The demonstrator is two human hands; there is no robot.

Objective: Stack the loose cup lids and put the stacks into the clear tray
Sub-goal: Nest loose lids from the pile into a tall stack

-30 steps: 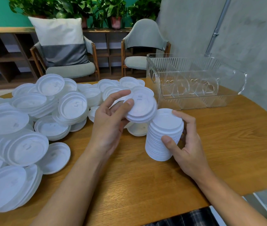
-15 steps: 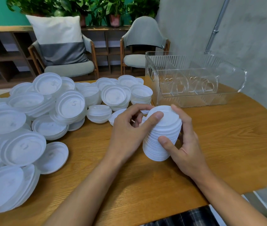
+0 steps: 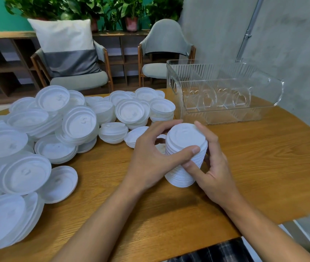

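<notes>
Lid stack [image 3: 185, 138], centre of frame: left hand [image 3: 150, 157] grips its left side, fingers curled. The right hand [image 3: 215, 173] grips its right side.

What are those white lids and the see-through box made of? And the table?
The lid stack looks like thin white plastic, matte, with moulded rims. The clear tray looks like hard glossy plastic: see-through, ribbed walls. The table looks like wood, with visible grain.

Both hands, left hand [image 3: 150, 157] and right hand [image 3: 212, 171], grip a tall stack of lids [image 3: 185, 154] standing on the wooden table [image 3: 263, 167]. Loose lids [image 3: 55, 133] are heaped to the left. The clear tray [image 3: 224, 91] sits far right.
</notes>
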